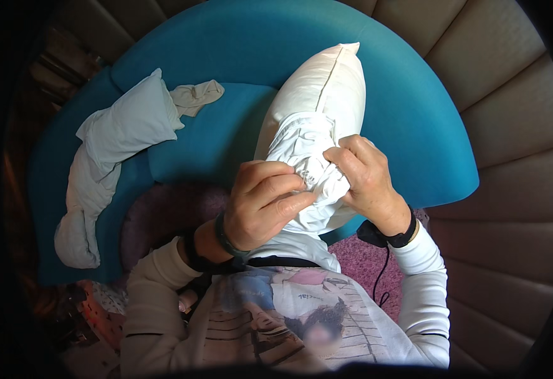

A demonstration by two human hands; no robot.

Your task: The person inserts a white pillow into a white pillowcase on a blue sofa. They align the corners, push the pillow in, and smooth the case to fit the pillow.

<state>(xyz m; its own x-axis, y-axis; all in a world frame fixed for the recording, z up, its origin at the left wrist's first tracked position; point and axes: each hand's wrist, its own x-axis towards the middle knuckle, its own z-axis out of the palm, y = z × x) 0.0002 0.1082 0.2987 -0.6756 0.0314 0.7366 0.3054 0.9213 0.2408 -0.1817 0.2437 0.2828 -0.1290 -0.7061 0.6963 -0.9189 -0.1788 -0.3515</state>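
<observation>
A long cream pillow [340,90] lies on the blue sofa, pointing away from me, a seam running along it. White gathered fabric, seemingly a pillowcase [300,135], covers its near end and is bunched up between my hands. My left hand [271,203] pinches at the bunched cloth with its fingertips. On the other side, my right hand [366,177] grips a fold of the same cloth between thumb and fingers. The cloth's near part hangs down toward my lap. What lies inside the folds is hidden.
Left on the curved blue sofa [238,123] lie a white pillow [129,118], a crumpled beige cloth [198,97] and a rolled whitish textile [89,189]. A padded beige wall [499,99] curves behind the sofa. Below are a pink rug [361,263] and a black cord [380,279] near my right wrist.
</observation>
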